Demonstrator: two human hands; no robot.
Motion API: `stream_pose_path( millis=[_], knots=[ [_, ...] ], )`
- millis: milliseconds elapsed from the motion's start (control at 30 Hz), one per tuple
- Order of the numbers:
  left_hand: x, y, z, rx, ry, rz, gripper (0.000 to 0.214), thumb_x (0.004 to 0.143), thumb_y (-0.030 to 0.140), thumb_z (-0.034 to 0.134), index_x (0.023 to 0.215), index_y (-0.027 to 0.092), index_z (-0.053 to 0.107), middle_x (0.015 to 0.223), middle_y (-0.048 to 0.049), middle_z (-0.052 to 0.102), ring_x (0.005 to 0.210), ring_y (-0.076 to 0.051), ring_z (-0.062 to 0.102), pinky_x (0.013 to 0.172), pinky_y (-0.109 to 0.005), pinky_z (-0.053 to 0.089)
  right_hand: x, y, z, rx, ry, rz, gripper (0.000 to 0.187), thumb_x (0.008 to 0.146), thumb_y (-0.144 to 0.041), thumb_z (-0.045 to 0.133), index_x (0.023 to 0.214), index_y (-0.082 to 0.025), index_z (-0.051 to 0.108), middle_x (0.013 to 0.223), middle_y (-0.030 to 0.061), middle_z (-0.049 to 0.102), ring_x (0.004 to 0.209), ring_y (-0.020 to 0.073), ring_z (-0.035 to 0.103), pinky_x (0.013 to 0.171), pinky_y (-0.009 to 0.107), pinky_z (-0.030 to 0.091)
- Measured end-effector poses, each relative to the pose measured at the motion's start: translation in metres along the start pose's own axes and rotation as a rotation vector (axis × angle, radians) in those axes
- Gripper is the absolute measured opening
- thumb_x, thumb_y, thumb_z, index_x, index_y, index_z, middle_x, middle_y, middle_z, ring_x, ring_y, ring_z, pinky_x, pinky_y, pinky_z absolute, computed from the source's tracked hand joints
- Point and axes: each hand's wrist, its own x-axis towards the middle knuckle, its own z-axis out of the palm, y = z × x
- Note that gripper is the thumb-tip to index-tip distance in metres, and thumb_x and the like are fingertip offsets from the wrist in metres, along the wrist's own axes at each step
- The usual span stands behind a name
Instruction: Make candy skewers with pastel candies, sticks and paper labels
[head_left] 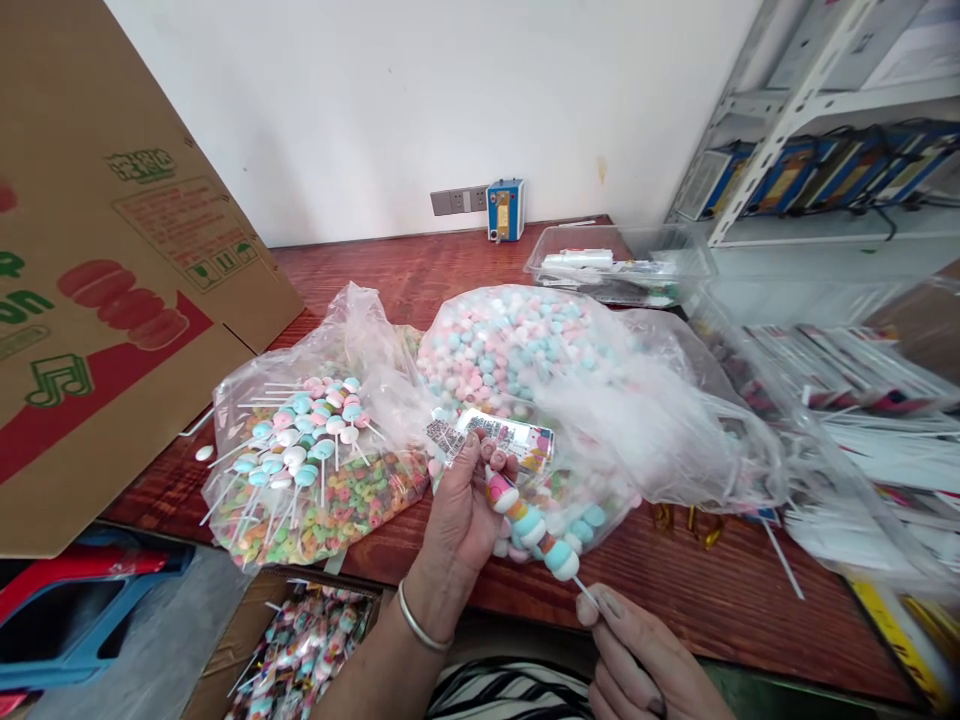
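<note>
A candy skewer (529, 525) of pink, white and blue sweets with orange rings between them slants across the front of the table. My right hand (637, 650) pinches the bare lower end of its white stick. Around a small clear wrapper (517, 440) with printed panels, the fingers of my left hand (465, 500) are closed. The skewer's upper end lies against that hand, and I cannot tell whether it is inside the wrapper. Just behind is a clear bag of round pastel sweets (487, 345).
To the left, a bag of coloured rings (322, 510) carries a pile of stick candies (307, 430). A tall carton (112, 300) stands beside it. Below is a box of wrapped candies (307, 650). A plastic tub (622, 240) sits at the back; white sticks (862, 460) lie right.
</note>
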Motion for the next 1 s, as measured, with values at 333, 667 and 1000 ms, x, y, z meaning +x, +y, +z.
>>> stream_pose_path(
  millis=[333, 667, 1000],
  knots=[
    [0.000, -0.008, 0.000, 0.194, 0.076, 0.066, 0.016, 0.073, 0.019, 0.076, 0.076, 0.013, 0.061, 0.063, 0.0030, 0.059, 0.059, -0.008, 0.058, 0.073, -0.026, 0.054, 0.011, 0.007, -0.027, -1.088, 0.231, -0.673, 0.017, 0.094, -0.034, 0.053, 0.101, -0.022, 0.062, 0.062, -0.0014, 0.060, 0.050, 0.0114, 0.055, 0.047, 0.020, 0.042],
    [0.002, -0.013, -0.006, 0.200, -0.012, -0.001, 0.023, 0.072, 0.023, 0.077, 0.087, 0.015, 0.062, 0.066, 0.0033, 0.056, 0.060, -0.009, 0.056, 0.064, -0.023, 0.051, 0.021, 0.002, -0.006, -0.707, 0.136, -0.344, 0.030, 0.095, -0.046, 0.047, 0.081, -0.021, 0.056, 0.041, -0.0099, 0.036, 0.030, 0.0074, 0.030, 0.037, 0.020, 0.033],
    [0.002, -0.029, -0.006, 0.158, 0.032, -0.079, 0.023, 0.073, 0.028, 0.077, 0.078, 0.015, 0.059, 0.065, 0.0023, 0.057, 0.059, -0.010, 0.058, 0.061, -0.024, 0.052, 0.041, 0.004, -0.004, -1.035, 0.194, -0.606, 0.029, 0.095, -0.039, 0.048, 0.077, -0.019, 0.057, 0.051, -0.0035, 0.048, 0.042, 0.0097, 0.043, 0.045, 0.023, 0.033]
  ],
)
